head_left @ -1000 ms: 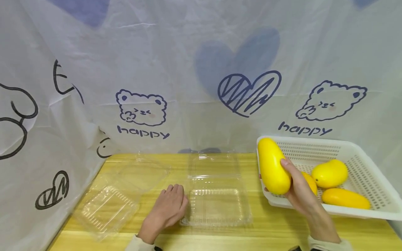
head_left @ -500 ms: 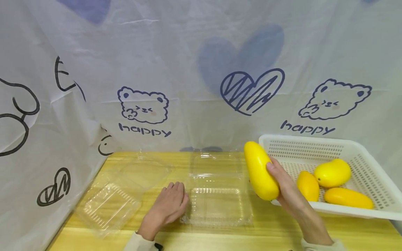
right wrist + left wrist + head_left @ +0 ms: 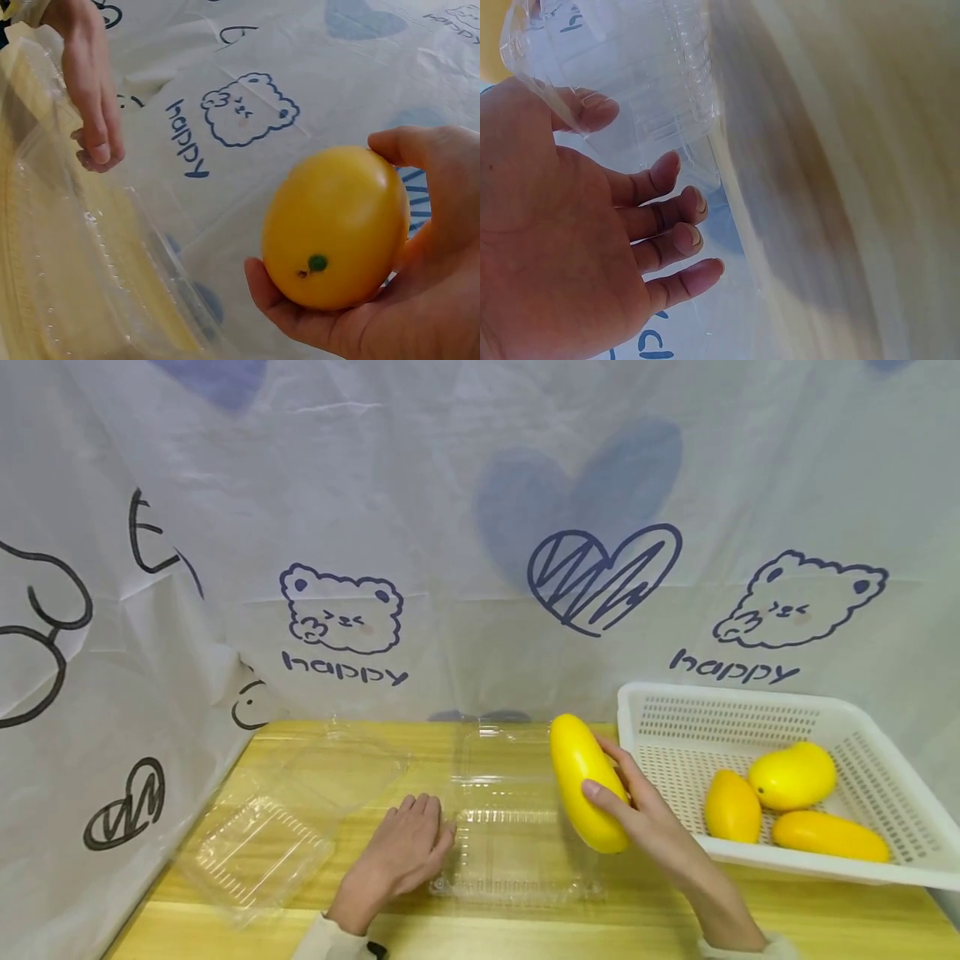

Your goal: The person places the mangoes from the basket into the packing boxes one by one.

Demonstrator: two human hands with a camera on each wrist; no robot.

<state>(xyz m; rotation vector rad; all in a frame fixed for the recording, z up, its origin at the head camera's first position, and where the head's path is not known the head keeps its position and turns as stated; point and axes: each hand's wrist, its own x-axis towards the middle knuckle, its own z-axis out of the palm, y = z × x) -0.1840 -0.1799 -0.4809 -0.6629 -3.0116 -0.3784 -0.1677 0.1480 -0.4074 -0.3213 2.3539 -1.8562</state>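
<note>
Mango: we see it has moved left, away from the white basket, now aloft over the clear container's right side.
Right hand: thumb and fingers curled round the mango.
Left hand: fingers loosely spread, thumb at the container's left wall.
Basket: we count three yellow fruits inside.
</note>
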